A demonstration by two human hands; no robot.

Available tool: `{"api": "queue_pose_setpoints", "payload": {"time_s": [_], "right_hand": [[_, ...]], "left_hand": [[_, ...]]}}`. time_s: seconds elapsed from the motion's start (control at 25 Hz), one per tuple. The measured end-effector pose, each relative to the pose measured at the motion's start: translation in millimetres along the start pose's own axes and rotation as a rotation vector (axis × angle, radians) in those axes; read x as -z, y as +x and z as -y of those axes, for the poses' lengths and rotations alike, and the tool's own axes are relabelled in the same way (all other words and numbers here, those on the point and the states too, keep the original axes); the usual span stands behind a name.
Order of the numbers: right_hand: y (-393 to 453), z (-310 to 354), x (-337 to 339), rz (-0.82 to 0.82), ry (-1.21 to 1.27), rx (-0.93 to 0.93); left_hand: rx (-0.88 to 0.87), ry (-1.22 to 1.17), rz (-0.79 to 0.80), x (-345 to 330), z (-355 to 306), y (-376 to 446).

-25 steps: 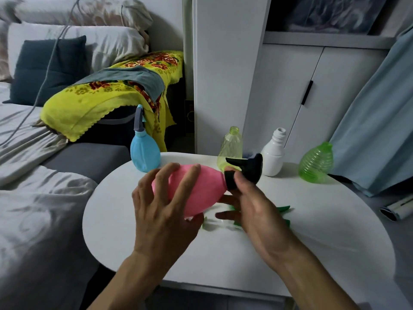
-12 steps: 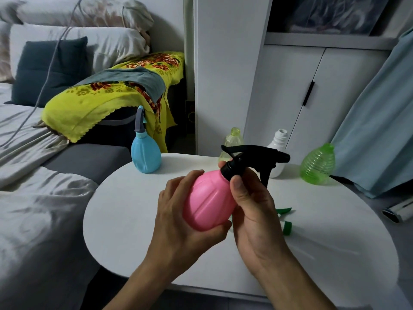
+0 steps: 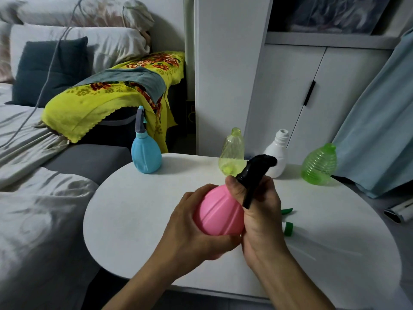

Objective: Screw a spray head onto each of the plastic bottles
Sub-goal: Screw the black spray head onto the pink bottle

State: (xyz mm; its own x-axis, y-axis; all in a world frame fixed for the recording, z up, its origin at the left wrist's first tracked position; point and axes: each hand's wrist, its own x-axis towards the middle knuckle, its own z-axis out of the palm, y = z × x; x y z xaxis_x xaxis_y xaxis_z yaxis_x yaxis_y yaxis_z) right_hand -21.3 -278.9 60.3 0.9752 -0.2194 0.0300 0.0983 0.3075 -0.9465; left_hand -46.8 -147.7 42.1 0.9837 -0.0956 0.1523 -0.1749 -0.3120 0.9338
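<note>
A pink ribbed bottle [image 3: 218, 211] is held tilted above the round white table [image 3: 138, 211], cupped from the left and below by my left hand [image 3: 194, 233]. My right hand [image 3: 259, 209] is wrapped around the black spray head [image 3: 257, 168] sitting on the pink bottle's neck. At the table's far left stands a blue bottle [image 3: 146, 155] with a grey spray head on it. Three open bottles stand at the back: yellow-green clear [image 3: 232, 151], white [image 3: 277, 151] and ribbed green [image 3: 319, 164]. Green spray head parts [image 3: 287, 220] lie on the table behind my right hand, mostly hidden.
A bed with grey sheets lies to the left, with pillows and a yellow floral cloth [image 3: 107, 99] beyond. A white cabinet [image 3: 312, 90] stands behind the table and a blue curtain [image 3: 380, 113] hangs on the right. A rolled object [image 3: 400, 211] lies on the floor.
The pink bottle went from lying sideways to tilted upright in my left hand. The black spray head has turned on its neck under my right hand, its nozzle swinging round.
</note>
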Motion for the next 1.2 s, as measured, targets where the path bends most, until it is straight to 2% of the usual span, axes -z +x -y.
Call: {"api": "queue_pose_setpoints", "payload": {"time_s": [0.08,0.2,0.24,0.56,0.68,0.76,0.84,0.96,1.04,1.12,1.2], "right_hand": [[2,-3,2,0.038,-0.017,-0.038],[6,-1,7,0.271,0.182,-0.141],[8,0,8,0.302,0.213,-0.163],[12,3,14,0.236,0.116,-0.070],[11,1,14,0.267,0.054,-0.087],[10,1,13,0.313,0.061,-0.081],[9,-2,11,0.310,0.074,-0.058],[12,-5,11,0.231,0.114,-0.055],[18,0,15,0.240,0.191,-0.062],[24,8,21,0.317,0.270,-0.029],[28,15,24,0.425,0.297,0.029]], "left_hand": [[0.055,-0.014,0.017,1,2,1],[0.149,-0.167,0.060,15,3,10],[0.167,-0.189,0.078,20,3,12],[0.063,-0.056,0.110,24,-3,6],[0.087,-0.036,0.118,24,-3,6],[0.104,-0.032,0.069,24,0,7],[0.011,0.153,-0.052,21,3,6],[-0.182,0.600,-0.256,8,5,3],[-0.244,0.681,-0.274,7,2,2],[-0.228,0.515,-0.127,20,-3,6],[-0.104,0.198,0.054,32,-7,9]]}}
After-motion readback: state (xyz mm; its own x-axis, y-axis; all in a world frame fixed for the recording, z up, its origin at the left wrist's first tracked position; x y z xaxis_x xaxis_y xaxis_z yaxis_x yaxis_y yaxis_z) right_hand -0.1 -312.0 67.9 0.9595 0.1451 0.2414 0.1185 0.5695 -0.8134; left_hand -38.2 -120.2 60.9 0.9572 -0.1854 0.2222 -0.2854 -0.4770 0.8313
